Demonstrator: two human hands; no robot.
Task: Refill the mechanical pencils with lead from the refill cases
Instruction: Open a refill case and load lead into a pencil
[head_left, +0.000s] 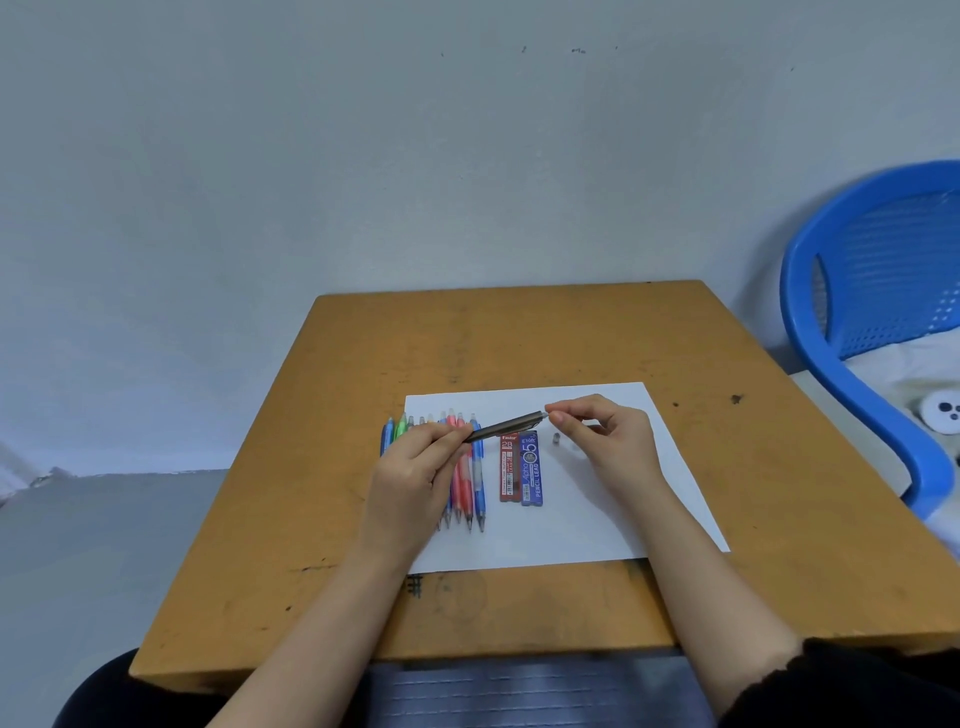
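Observation:
My left hand (415, 470) grips a dark grey mechanical pencil (506, 426), held slanted above the paper with its top end up and to the right. My right hand (602, 431) pinches at that top end; what its fingertips hold is too small to tell. A small grey cap (556, 439) lies on the paper below my right hand. Several coloured mechanical pencils (467, 467) lie side by side, partly under my left hand. To their right lie a red lead refill case (510, 470) and a blue lead refill case (532, 475).
Everything sits on a white sheet of paper (597, 519) on a worn wooden table (519, 338) against a grey wall. A blue plastic chair (857, 312) with white cloth on its seat stands at the right. My lap is at the table's near edge.

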